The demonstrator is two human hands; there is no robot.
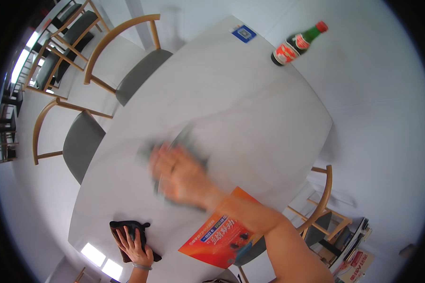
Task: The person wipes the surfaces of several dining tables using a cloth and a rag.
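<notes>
My right hand (180, 173) lies flat and blurred over a greyish-green cloth (193, 141) on the light, marbled tabletop (244, 113). At the lower left my left hand (134, 244) rests with spread fingers on a dark folded cloth or pouch (123, 226), which shows black and brown parts. Whether either hand grips what lies under it cannot be told. Beneath my right forearm an orange-red printed sheet (212, 247) lies near the table's edge, partly hidden.
A green glass bottle with a red cap (292, 49) stands by the far right edge, near a blue card with a printed code (245, 33). Wooden chairs with grey seats (145, 70) line the left side. Another chair (327, 198) and a rack with printed matter (350, 247) are lower right.
</notes>
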